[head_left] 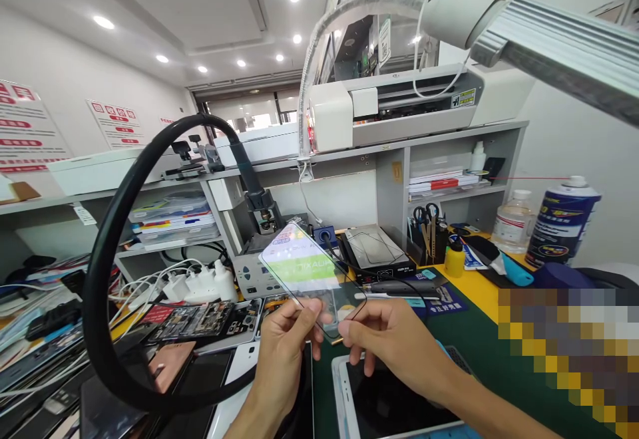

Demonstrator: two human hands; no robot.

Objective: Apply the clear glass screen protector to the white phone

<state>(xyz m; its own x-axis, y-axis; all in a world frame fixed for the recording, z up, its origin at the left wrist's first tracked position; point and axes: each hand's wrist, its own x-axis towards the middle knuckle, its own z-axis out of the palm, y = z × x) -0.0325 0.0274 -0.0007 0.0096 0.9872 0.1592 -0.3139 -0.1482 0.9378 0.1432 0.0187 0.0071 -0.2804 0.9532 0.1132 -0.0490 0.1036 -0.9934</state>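
Both hands hold up a clear glass screen protector (304,269) with a thin black rim and a green and white label on it. My left hand (284,352) pinches its lower edge with thumb and fingers. My right hand (389,342) pinches the lower right corner. The protector is tilted, raised above the bench. Below my right hand lies a white-framed tablet (384,402) with a dark screen, face up on the green mat (464,339).
A thick black hose (107,273) loops at the left above disassembled phones (200,322). White chargers (197,286), a heating plate unit (374,253), a scissors holder (426,229), a small yellow bottle (454,259), a clear bottle (512,223) and a blue spray can (562,219) stand behind. Grey shelves carry machines.
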